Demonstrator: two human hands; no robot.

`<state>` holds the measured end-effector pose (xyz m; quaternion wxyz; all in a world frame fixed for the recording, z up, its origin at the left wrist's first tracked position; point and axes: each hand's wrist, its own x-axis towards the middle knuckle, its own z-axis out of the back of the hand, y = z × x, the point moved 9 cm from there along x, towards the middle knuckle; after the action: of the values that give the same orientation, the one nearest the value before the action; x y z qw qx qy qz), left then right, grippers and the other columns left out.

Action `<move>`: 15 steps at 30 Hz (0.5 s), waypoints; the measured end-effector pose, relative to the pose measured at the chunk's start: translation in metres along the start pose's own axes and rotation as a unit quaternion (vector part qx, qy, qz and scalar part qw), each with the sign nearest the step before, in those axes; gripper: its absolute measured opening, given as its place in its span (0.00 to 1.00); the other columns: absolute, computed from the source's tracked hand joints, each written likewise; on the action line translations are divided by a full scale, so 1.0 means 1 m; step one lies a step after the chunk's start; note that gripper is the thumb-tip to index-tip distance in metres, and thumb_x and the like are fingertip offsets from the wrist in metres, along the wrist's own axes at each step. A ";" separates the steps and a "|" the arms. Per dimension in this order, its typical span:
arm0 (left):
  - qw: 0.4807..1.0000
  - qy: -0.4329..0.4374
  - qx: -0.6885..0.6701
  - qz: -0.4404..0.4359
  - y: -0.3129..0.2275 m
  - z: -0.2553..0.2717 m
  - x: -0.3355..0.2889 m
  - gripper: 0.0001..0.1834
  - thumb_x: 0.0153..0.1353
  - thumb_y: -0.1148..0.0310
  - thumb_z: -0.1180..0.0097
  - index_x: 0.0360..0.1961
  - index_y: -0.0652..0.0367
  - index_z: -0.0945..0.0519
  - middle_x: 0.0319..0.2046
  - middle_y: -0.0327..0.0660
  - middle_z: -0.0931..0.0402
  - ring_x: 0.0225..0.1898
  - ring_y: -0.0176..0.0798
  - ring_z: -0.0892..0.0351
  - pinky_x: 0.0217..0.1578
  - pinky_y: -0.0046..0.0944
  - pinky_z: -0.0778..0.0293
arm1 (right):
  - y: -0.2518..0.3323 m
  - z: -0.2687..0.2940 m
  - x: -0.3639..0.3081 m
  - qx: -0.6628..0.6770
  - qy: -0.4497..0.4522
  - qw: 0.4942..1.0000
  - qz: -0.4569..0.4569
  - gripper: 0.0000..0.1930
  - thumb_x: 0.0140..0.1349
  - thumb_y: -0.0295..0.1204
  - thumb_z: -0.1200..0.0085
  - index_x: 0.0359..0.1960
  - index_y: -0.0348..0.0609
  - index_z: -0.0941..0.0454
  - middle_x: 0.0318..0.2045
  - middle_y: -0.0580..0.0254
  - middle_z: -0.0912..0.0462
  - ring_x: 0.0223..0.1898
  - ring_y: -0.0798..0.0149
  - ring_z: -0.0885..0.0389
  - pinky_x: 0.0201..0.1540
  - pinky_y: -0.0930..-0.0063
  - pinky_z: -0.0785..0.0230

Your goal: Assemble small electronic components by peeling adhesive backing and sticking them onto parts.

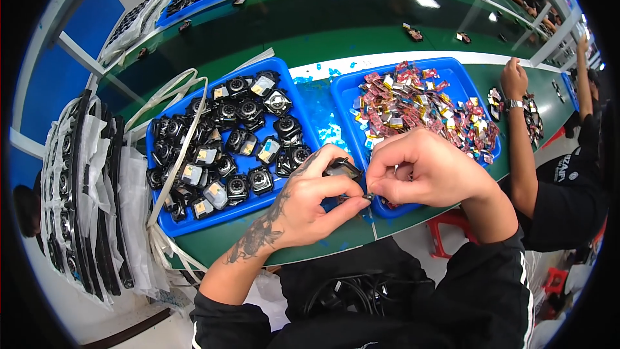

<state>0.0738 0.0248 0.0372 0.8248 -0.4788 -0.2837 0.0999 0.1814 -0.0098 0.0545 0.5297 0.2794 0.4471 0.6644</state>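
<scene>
Nearest, a tangle of black cables lies by the person's lap, below the edge of the green surface. Just over that edge, the left hand pinches a small black watch casing between thumb and fingers. The casing lies just left of the right hand, so the left is nearer; its visible part slants from upper left to lower right, the rest hidden by fingers. The right hand's thumb and forefinger press together beside it; I cannot tell what they grip.

Beyond, on the left, a blue tray holds black watch casings with round backs; on the right, another blue tray holds a heap of small red and yellow pieces. Farther off, scattered parts dot a dark green belt.
</scene>
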 end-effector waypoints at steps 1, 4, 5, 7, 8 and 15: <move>1.000 0.001 -0.002 0.001 0.000 0.000 0.000 0.06 0.51 0.73 0.32 0.29 0.60 0.18 0.36 0.45 0.29 0.37 0.43 0.25 0.37 0.39 0.28 | 0.000 0.000 -0.001 0.001 -0.001 1.000 -0.002 0.03 0.54 0.21 0.44 0.29 0.35 0.19 0.26 0.65 0.22 0.24 0.79 0.28 0.25 0.84 0.37; 1.000 -0.005 0.011 -0.013 -0.002 0.002 0.000 0.08 0.49 0.75 0.31 0.31 0.59 0.17 0.38 0.45 0.28 0.39 0.44 0.24 0.40 0.39 0.27 | -0.008 -0.006 -0.002 0.067 0.010 0.997 -0.047 0.03 0.56 0.21 0.44 0.31 0.34 0.20 0.26 0.66 0.22 0.25 0.79 0.27 0.26 0.84 0.35; 1.000 -0.004 0.011 -0.013 -0.002 0.002 0.000 0.08 0.49 0.75 0.31 0.31 0.59 0.17 0.38 0.45 0.28 0.39 0.44 0.24 0.40 0.39 0.27 | -0.014 -0.007 -0.003 0.134 -0.014 0.989 -0.058 0.04 0.57 0.22 0.44 0.32 0.34 0.20 0.26 0.66 0.21 0.26 0.80 0.27 0.27 0.84 0.33; 0.999 -0.024 0.025 -0.028 -0.005 0.006 0.000 0.08 0.49 0.75 0.31 0.31 0.60 0.17 0.38 0.46 0.28 0.40 0.45 0.24 0.40 0.39 0.27 | -0.017 -0.011 -0.007 0.200 -0.038 0.977 -0.067 0.04 0.58 0.23 0.45 0.32 0.34 0.20 0.25 0.67 0.20 0.26 0.81 0.26 0.28 0.83 0.31; 0.999 -0.024 0.026 -0.028 -0.005 0.007 0.001 0.08 0.49 0.75 0.31 0.31 0.60 0.17 0.38 0.46 0.28 0.40 0.45 0.24 0.40 0.39 0.27 | -0.016 -0.007 -0.008 0.189 -0.066 0.978 -0.059 0.04 0.59 0.23 0.45 0.32 0.34 0.20 0.25 0.68 0.20 0.27 0.81 0.26 0.28 0.83 0.32; 1.000 -0.016 -0.008 0.000 0.001 0.007 0.001 0.06 0.51 0.76 0.33 0.32 0.60 0.16 0.38 0.45 0.28 0.42 0.41 0.25 0.42 0.38 0.28 | 0.003 0.004 -0.007 -0.036 -0.142 0.988 0.048 0.02 0.53 0.20 0.41 0.27 0.36 0.21 0.21 0.66 0.24 0.24 0.74 0.24 0.25 0.81 0.32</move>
<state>0.0702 0.0313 0.0389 0.8164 -0.4835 -0.2979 0.1050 0.1852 -0.0155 0.0598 0.5649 0.3730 0.3292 0.6583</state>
